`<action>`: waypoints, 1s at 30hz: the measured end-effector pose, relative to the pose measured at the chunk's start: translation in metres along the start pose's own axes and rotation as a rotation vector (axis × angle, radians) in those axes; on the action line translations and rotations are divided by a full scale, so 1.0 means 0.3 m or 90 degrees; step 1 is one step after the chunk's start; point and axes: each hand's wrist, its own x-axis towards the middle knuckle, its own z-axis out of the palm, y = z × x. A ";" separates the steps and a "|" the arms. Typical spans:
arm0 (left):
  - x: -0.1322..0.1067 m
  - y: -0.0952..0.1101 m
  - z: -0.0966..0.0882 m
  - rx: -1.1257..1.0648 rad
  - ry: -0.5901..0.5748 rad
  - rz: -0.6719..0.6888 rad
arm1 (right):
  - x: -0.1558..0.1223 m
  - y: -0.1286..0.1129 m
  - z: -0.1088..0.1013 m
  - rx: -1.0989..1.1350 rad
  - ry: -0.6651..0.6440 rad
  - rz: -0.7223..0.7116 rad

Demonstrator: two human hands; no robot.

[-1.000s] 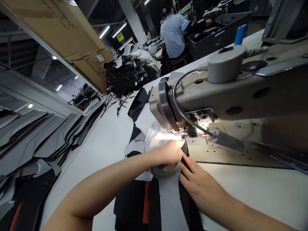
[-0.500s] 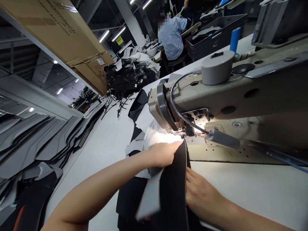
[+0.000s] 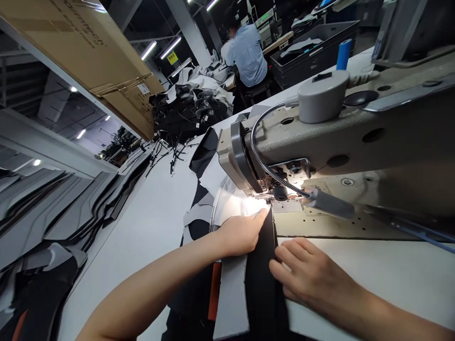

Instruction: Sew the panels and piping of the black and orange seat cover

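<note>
My left hand (image 3: 241, 234) is closed on a black fabric piece (image 3: 261, 289), its fingertips pressed on the upper end close to the needle area of the sewing machine (image 3: 249, 166). A grey strip (image 3: 232, 298) hangs below that hand, beside the black piece. At the right edge of the black fabric is my right hand (image 3: 305, 267), fingers curled in; whether they pinch the edge is hidden. White fabric (image 3: 231, 206) lies lit by the machine's lamp (image 3: 330, 203), left of the needle. An orange strip (image 3: 214, 291) shows beneath my left forearm.
Stacked grey panels (image 3: 71, 203) stand along the left side. Black cable ties or cords (image 3: 174, 154) lie on the white table (image 3: 142, 227). A cardboard box (image 3: 95, 52) rises at the upper left. Behind the machine, a person (image 3: 249, 54) sits near a dark bin (image 3: 313, 57).
My right hand has shifted right, off its grip along the black fabric's edge, its fingers now curled. The grey strip has swung down and hangs straighter. My left hand stays near the needle.
</note>
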 end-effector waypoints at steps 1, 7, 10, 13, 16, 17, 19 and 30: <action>0.000 0.000 -0.004 -0.006 -0.006 -0.006 | -0.011 0.011 0.007 -0.036 -0.002 -0.016; 0.005 -0.008 -0.059 -0.131 -0.030 0.002 | -0.036 -0.027 0.079 -0.104 0.013 -0.017; 0.024 -0.007 -0.076 -0.178 -0.036 0.024 | -0.033 -0.026 0.077 -0.123 0.025 -0.014; 0.049 0.008 -0.076 -0.161 -0.045 -0.011 | -0.023 -0.006 0.074 -0.134 0.034 -0.009; 0.057 0.034 -0.071 -0.093 -0.040 -0.041 | -0.014 0.016 0.082 -0.150 0.033 -0.005; 0.054 0.042 -0.071 -0.070 -0.034 -0.049 | -0.012 0.022 0.085 -0.156 0.029 -0.005; 0.039 0.055 -0.073 -0.036 -0.040 -0.062 | -0.008 0.031 0.087 -0.161 0.016 -0.007; 0.063 0.004 -0.010 -0.055 0.177 -0.006 | -0.003 0.045 0.083 -0.137 0.021 0.010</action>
